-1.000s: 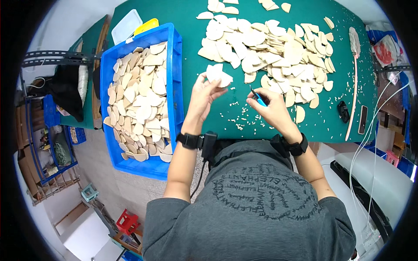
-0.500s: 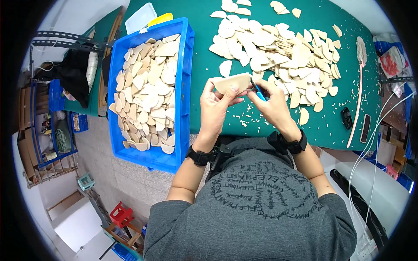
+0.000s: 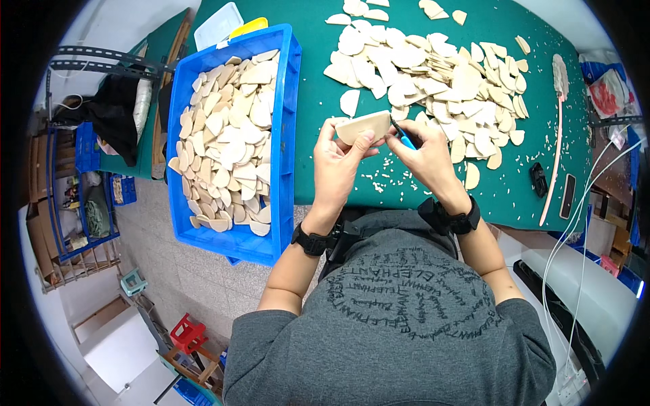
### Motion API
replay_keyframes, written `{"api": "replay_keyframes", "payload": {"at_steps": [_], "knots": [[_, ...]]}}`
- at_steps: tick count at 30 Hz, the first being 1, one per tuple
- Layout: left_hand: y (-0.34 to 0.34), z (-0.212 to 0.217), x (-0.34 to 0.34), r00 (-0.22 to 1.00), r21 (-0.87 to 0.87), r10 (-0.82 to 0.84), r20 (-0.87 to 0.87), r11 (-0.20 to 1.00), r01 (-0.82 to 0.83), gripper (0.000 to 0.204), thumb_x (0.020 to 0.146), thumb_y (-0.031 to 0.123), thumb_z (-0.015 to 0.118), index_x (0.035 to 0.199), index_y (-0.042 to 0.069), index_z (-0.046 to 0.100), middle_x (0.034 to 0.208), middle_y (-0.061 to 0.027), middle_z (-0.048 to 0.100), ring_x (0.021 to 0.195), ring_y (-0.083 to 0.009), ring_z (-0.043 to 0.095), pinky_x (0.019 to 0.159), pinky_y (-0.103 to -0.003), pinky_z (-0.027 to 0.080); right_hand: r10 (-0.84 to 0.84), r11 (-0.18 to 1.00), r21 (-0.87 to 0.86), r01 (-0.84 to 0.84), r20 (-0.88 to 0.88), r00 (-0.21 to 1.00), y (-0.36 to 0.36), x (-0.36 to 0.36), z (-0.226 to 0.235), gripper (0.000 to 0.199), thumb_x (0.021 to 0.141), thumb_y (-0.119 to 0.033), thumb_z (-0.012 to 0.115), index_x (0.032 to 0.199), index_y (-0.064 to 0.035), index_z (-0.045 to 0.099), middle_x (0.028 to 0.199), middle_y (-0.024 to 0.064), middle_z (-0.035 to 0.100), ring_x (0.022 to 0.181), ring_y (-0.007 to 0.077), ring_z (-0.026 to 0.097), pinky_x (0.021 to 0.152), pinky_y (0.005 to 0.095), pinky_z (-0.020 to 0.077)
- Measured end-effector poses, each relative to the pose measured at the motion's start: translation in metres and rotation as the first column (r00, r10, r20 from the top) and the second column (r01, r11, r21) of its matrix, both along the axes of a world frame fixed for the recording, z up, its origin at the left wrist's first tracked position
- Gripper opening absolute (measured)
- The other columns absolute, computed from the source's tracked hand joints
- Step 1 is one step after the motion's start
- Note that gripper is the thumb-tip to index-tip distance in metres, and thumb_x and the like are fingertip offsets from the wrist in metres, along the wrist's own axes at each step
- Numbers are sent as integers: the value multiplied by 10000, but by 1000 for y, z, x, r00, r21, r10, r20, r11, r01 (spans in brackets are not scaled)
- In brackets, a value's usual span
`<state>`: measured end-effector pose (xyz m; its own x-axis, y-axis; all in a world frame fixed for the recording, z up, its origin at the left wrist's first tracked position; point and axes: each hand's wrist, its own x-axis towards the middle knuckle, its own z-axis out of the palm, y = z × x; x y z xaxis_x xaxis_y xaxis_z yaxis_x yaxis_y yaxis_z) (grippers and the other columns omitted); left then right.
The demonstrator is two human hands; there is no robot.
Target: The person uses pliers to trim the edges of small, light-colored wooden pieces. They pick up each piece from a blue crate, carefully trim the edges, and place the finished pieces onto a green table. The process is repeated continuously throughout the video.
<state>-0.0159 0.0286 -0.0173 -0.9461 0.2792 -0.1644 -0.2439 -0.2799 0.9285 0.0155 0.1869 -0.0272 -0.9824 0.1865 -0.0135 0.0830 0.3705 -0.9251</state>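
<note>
My left hand (image 3: 336,166) is closed on a beige half-round piece (image 3: 366,126), its thumb laid across the flat face and fingers behind. In my right hand (image 3: 429,161) is a small blue-handled tool (image 3: 407,141) with a dark, narrow tip. That tip sits against the right end of the piece; its exact kind is hidden by my fingers. Beyond both hands, a heap of similar beige pieces (image 3: 467,81) spreads over the green table (image 3: 315,145). To my left, a blue crate (image 3: 290,88) holds many more of them.
Pale shavings (image 3: 386,177) are scattered below my hands. On the right lie a pink-handled brush (image 3: 559,101), a black object (image 3: 537,178) and a phone (image 3: 567,196). White cables (image 3: 575,223) hang at the right edge. A clear tub (image 3: 218,27) stands behind the crate.
The tool has turned slightly, its dark tip now showing at the end of the piece. My right hand has shifted a little to the right; the left grip is nearly unchanged.
</note>
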Motion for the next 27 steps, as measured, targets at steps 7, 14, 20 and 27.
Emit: {"api": "replay_keyframes", "payload": {"at_steps": [7, 14, 20, 27], "knots": [[-3, -6, -1, 1000, -29, -1, -5, 1000, 1, 261, 876, 75, 638, 1038, 5, 446, 1011, -189, 631, 849, -231, 677, 689, -264, 575, 17, 1000, -7, -16, 69, 997, -2, -1, 0, 214, 754, -155, 657, 882, 14, 677, 676, 108, 651, 579, 112, 588, 556, 263, 461], [-9, -9, -5, 993, 31, 27, 114, 999, -31, 245, 890, 72, 616, 1036, -12, 439, 1002, -200, 636, 850, -233, 678, 689, -267, 571, 13, 989, -148, 12, 164, 986, -1, -8, -8, 205, 802, -191, 669, 876, 0, 676, 628, 12, 586, 561, 53, 497, 518, 231, 396], [-14, -12, -9, 984, 44, -12, 180, 999, 4, 279, 892, 99, 619, 1078, -12, 444, 1000, -186, 638, 832, -224, 682, 681, -255, 572, 92, 902, -427, -65, 43, 995, -1, -21, 0, 224, 860, -213, 654, 937, -3, 647, 693, -6, 575, 600, 60, 517, 556, 219, 407], [-21, -9, -12, 962, 45, -51, 267, 998, 40, 315, 894, 119, 616, 1131, -18, 461, 1000, -166, 642, 808, -208, 685, 658, -232, 573, 1, 786, -619, -2, -3, 1000, 3, -39, -18, 159, 896, -164, 603, 903, -6, 596, 654, 22, 565, 582, 82, 525, 557, 228, 420]]}}
